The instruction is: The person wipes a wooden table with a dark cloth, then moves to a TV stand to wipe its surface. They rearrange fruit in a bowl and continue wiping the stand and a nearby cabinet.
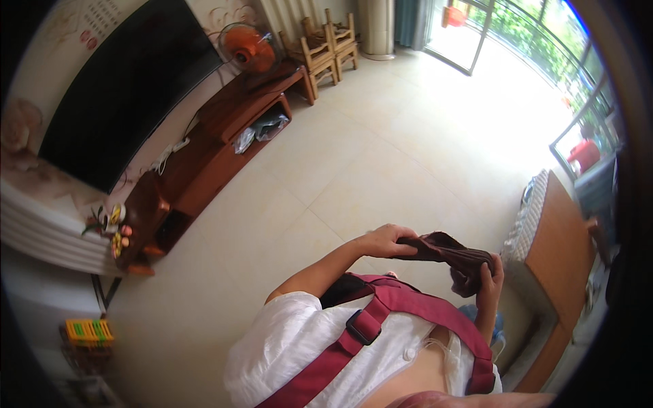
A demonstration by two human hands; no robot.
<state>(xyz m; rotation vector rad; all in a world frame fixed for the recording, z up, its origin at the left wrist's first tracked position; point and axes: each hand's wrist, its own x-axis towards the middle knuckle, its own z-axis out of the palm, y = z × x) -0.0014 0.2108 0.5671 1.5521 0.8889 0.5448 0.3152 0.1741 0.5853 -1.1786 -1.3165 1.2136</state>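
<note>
A dark brown ribbed cloth (454, 255) is stretched between my two hands in front of my body; its exact kind cannot be told. My left hand (390, 240) grips the end at the left of the picture, thumb and fingers pinching it. At the other end my right hand (491, 278) holds a bunched part, and a fold hangs below beside the fingers. Maroon straps (428, 306) with a black buckle cross my white shirt under the cloth.
To the left stands a reddish wooden TV cabinet (204, 168) with an orange fan (250, 48) on it. Stacked wooden chairs (326, 48) are at the back. A wooden bench or sofa (556, 245) with a quilted cushion lies right; a blue container (467, 311) is near my right arm.
</note>
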